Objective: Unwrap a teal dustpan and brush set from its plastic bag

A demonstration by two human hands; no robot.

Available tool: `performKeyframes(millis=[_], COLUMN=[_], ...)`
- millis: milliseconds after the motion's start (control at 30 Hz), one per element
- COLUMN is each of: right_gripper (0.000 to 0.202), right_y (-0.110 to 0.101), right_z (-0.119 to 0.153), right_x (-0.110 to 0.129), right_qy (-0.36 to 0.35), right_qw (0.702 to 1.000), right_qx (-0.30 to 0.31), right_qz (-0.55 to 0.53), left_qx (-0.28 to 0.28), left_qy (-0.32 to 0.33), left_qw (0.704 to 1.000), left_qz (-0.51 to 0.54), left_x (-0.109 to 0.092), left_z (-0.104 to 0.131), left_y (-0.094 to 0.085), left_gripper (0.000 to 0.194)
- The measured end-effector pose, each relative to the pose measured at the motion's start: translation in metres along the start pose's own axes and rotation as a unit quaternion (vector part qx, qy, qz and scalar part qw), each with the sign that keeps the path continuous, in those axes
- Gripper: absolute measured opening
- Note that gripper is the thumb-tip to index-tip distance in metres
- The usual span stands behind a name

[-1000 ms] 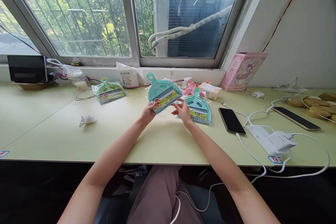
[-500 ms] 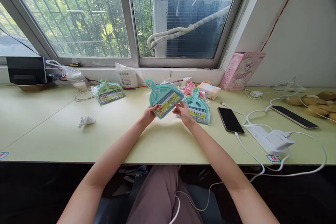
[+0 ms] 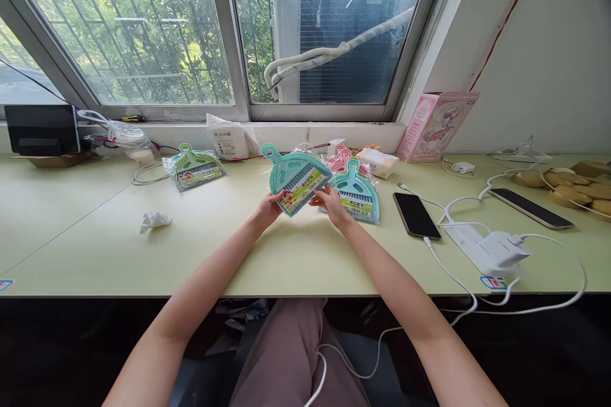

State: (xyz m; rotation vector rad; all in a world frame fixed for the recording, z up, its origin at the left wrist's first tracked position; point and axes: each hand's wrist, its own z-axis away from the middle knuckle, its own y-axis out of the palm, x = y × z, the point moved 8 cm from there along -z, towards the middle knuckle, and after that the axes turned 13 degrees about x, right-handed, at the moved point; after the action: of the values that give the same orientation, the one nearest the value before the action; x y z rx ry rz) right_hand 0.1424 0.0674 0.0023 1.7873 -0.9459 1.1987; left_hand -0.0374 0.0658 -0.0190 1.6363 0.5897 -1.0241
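A teal mini dustpan and brush set with a yellow-green label is held tilted above the table, its round handle up at the left. My left hand grips its lower left edge. At the lower right edge, my right hand is closed on the same set. Just behind my right hand lies a second teal dustpan set, partly covered. Behind that, a pink dustpan set shows only in part. A green dustpan set in clear wrapping lies farther left.
A crumpled tissue lies on the left of the table. To the right are a phone, a white power strip with cables, and a second dark phone. A pink box stands by the wall.
The whole view has shifted slightly. Both hands keep their hold on the teal dustpan set, which stays at nearly the same tilt.
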Motion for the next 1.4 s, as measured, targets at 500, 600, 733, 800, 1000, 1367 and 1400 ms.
performKeyframes(millis=[500,600,733,800,1000,1367,1400], right_gripper=[0.059,0.061,0.06,0.058,0.05,0.057,0.056], right_y=[0.002,-0.003,-0.008,-0.012,-0.016,0.003,0.006], right_z=[0.0,-0.002,-0.002,-0.002,0.001,0.002,0.002], right_x=[0.0,-0.004,-0.008,-0.009,-0.008,-0.001,-0.001], right_qy=[0.003,0.011,0.016,0.02,0.022,0.028,0.028], right_qw=[0.999,0.998,0.997,0.996,0.993,0.996,0.997], right_qx=[0.005,-0.02,-0.049,-0.07,-0.096,-0.05,-0.041], right_qz=[0.049,0.057,0.059,0.061,0.061,0.063,0.06], left_qx=[0.01,0.015,0.029,0.021,-0.092,-0.187,-0.191], left_qy=[-0.012,-0.009,-0.027,-0.044,-0.025,0.073,0.084], left_qw=[1.0,1.0,0.998,0.997,0.992,0.971,0.969], left_qz=[-0.01,-0.013,-0.041,-0.058,-0.087,-0.129,-0.131], left_x=[0.007,0.006,0.008,0.01,0.006,-0.034,-0.038], left_z=[-0.007,-0.006,-0.003,-0.002,-0.007,0.002,0.003], left_y=[-0.009,-0.007,0.001,0.003,-0.015,-0.048,-0.051], left_gripper=[0.024,0.021,0.022,0.026,0.041,0.027,0.029])
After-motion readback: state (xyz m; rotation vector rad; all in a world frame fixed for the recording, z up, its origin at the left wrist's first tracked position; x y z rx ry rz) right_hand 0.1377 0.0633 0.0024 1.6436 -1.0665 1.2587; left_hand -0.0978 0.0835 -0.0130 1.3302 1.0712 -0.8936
